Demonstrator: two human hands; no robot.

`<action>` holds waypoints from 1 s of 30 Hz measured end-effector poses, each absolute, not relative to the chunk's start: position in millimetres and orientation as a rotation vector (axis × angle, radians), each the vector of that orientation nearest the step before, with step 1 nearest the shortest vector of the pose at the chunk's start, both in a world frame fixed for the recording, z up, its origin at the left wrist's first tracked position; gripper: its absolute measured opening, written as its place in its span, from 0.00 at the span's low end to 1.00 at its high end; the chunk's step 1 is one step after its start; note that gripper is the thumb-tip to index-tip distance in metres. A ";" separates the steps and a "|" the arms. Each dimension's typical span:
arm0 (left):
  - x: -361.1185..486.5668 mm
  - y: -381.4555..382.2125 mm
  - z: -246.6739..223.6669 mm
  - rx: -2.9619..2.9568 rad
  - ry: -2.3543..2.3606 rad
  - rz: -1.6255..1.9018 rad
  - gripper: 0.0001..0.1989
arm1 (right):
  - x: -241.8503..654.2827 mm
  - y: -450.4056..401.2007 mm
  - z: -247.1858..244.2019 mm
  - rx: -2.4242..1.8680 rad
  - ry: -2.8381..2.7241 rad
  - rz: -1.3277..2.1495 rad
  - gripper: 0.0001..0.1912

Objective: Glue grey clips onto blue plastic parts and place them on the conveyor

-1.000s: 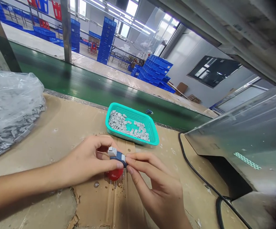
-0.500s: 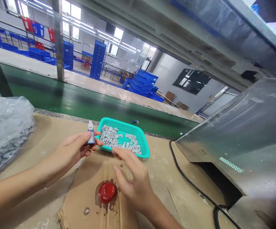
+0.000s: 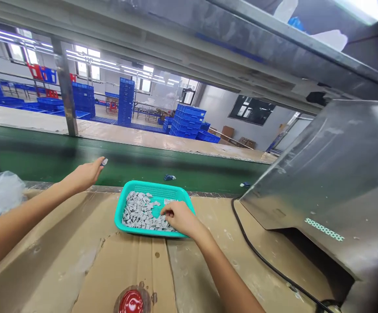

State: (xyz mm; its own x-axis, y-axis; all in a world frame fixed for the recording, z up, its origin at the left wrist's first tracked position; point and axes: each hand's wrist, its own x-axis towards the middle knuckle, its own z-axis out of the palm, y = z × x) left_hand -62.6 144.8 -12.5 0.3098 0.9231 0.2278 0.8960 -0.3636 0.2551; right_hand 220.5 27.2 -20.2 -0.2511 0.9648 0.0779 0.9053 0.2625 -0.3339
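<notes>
1. Showing turquoise across the plastic basket (image 3: 149, 184), with a fine square grid patterning its floor.
2. Showing pale grey on the small moulded parts (image 3: 139, 213) heaped inside.
3. Gleaming glossy red on the round cap (image 3: 130, 302).
4. Running dark green along the conveyor belt (image 3: 126, 167).
5. Repeating cobalt blue over the stacked plastic crates (image 3: 186, 121).
6. Spreading tan, with darker blotches, over the cardboard sheet (image 3: 123, 265).
7. Alternating green and white in a checker along the narrow strip (image 3: 324, 229).

Small grey plastic parts (image 3: 139, 212) are heaped in a teal basket (image 3: 152, 187), and those at its near edge are touched by the right hand (image 3: 179, 218). A small pale part (image 3: 104, 161) is pinched by the left hand's fingers (image 3: 96, 161), raised over a green conveyor belt (image 3: 215, 178).
</notes>
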 end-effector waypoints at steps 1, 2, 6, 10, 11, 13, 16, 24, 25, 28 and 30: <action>-61.8 155.8 -16.0 2.502 1.747 0.435 0.22 | 219.7 26.2 -21.1 -1.731 -2.263 0.322 0.17; -60.4 164.3 -20.0 2.523 1.763 0.350 0.22 | 219.6 25.5 -21.9 -1.733 -2.254 0.322 0.17; -44.4 180.0 -29.2 2.528 1.883 0.073 0.18 | 222.8 25.0 -24.6 -1.723 -2.227 0.353 0.16; 1.5 191.6 -14.2 2.484 1.963 0.024 0.23 | 224.9 25.9 -25.2 -1.669 -2.251 0.418 0.16; 18.9 195.1 -8.7 2.493 1.906 0.033 0.23 | 224.8 25.9 -25.0 -1.658 -2.257 0.432 0.16; 58.0 200.4 -0.1 2.523 1.704 0.065 0.22 | 224.5 25.7 -24.4 -1.654 -2.258 0.443 0.17; 112.8 201.7 1.9 2.547 1.397 0.195 0.18 | 224.8 26.0 -23.0 -1.663 -2.258 0.437 0.18; 122.0 187.6 -8.9 2.243 1.227 0.663 0.14 | 228.8 29.8 -22.1 -1.627 -2.327 0.491 0.23; 111.9 185.2 -6.6 2.192 1.216 0.715 0.12 | 228.6 29.6 -22.5 -1.628 -2.322 0.490 0.23; 78.4 165.5 2.4 2.009 1.166 0.843 0.11 | 227.6 28.3 -23.2 -1.617 -2.290 0.470 0.21; 55.2 138.2 7.5 1.861 1.107 0.886 0.13 | 227.6 27.6 -22.3 -1.595 -2.250 0.453 0.20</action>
